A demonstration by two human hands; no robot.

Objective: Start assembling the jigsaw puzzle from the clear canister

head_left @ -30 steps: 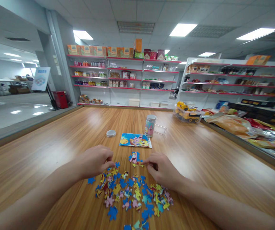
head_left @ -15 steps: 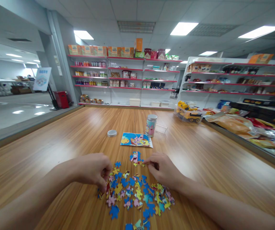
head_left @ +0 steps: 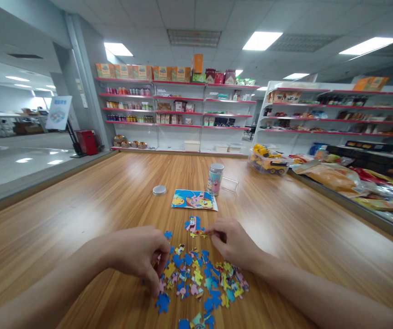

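Loose jigsaw puzzle pieces [head_left: 184, 273] in blue, yellow and pink lie spread between my hands. My left hand [head_left: 141, 256] reaches down over the pile's left side, thumb and fingers bent and apart, hiding some pieces. Beyond the pile sits a small joined puzzle section [head_left: 193, 224] with a pink figure and a yellow-red strip along its near edge. My right hand [head_left: 231, 240] rests at its right, index finger stretched out to the strip's edge, other fingers loosely curled. The picture sheet [head_left: 193, 200] lies flat just behind this section.
A cartoon-printed tin [head_left: 215, 179] stands behind the sheet's right end, beside a clear frame-like object [head_left: 230, 184]. A silver lid [head_left: 159, 190] lies left. Farther right are a bin of yellow toy trucks [head_left: 268, 161] and packaged goods [head_left: 337, 179]. Stocked shelves line the back.
My left hand has moved right and slightly nearer over the pile, covering more of its left pieces. My right hand stays at the joined section.
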